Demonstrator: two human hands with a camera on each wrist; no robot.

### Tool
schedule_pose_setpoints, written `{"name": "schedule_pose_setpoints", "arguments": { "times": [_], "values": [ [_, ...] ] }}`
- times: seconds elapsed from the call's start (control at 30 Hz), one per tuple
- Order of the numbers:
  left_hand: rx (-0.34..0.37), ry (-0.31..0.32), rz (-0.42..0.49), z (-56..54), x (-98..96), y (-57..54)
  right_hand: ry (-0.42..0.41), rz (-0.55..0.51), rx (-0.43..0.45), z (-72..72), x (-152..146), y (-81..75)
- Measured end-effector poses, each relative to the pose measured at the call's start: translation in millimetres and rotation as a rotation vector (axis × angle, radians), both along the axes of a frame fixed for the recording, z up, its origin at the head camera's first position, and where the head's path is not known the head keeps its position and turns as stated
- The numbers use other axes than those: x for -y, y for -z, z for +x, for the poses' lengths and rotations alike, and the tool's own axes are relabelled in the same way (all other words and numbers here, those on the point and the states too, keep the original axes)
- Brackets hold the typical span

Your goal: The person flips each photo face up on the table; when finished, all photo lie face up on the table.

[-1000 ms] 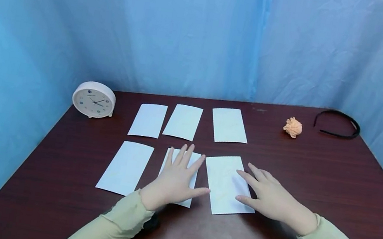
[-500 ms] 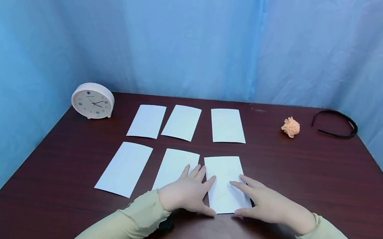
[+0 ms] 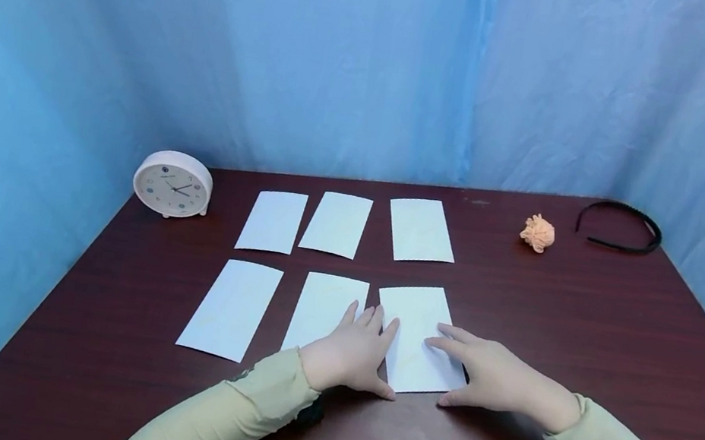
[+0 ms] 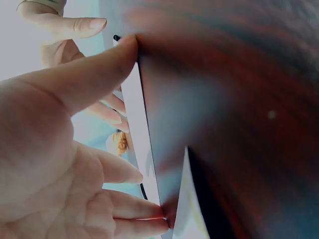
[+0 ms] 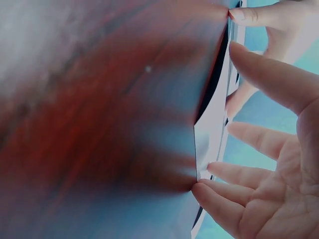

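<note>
Both hands frame the front right sheet of white paper [image 3: 409, 344], which lies on the table. At its left edge, my left hand [image 3: 353, 357] spreads its fingers, the thumb by the near left corner. Along the right side, my right hand [image 3: 501, 374] has its fingertips over the sheet's edge and its thumb near the near right corner. In the right wrist view, a corner of the paper [image 5: 212, 134] lifts slightly off the table. Neither hand is curled round it. The front middle sheet [image 3: 321, 307] is partly hidden behind my left hand.
The front left sheet [image 3: 231, 308] and three back sheets, left [image 3: 272, 221], middle [image 3: 336, 224] and right [image 3: 422, 231], lie on the dark wooden table [image 3: 99, 334]. A white clock [image 3: 173, 184], a peach yarn ball [image 3: 538, 233] and a black headband [image 3: 649, 228] stand farther back, before blue curtains.
My left hand has moved right and nearer, from over the front middle sheet to the front right sheet's left edge. My right hand has shifted slightly nearer, its thumb lower by the sheet's corner.
</note>
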State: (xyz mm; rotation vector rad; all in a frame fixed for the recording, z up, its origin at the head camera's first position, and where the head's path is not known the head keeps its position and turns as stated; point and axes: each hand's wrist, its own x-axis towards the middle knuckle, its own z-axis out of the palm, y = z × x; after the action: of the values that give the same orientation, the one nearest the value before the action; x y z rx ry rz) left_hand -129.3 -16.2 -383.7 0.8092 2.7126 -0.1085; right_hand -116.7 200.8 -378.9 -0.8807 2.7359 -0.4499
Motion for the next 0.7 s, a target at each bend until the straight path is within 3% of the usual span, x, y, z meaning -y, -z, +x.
{"name": "schedule_pose_setpoints", "arguments": {
  "times": [0.33, 0.7],
  "values": [
    [-0.029, 0.023, 0.026, -0.1, 0.0, 0.2, 0.010, 0.004, -0.114, -1.7, 8, 2.9],
    [-0.030, 0.049, 0.022, 0.0, 1.5, -1.0, 0.037, 0.005, -0.162, -1.5, 15, 1.0]
  ]
}}
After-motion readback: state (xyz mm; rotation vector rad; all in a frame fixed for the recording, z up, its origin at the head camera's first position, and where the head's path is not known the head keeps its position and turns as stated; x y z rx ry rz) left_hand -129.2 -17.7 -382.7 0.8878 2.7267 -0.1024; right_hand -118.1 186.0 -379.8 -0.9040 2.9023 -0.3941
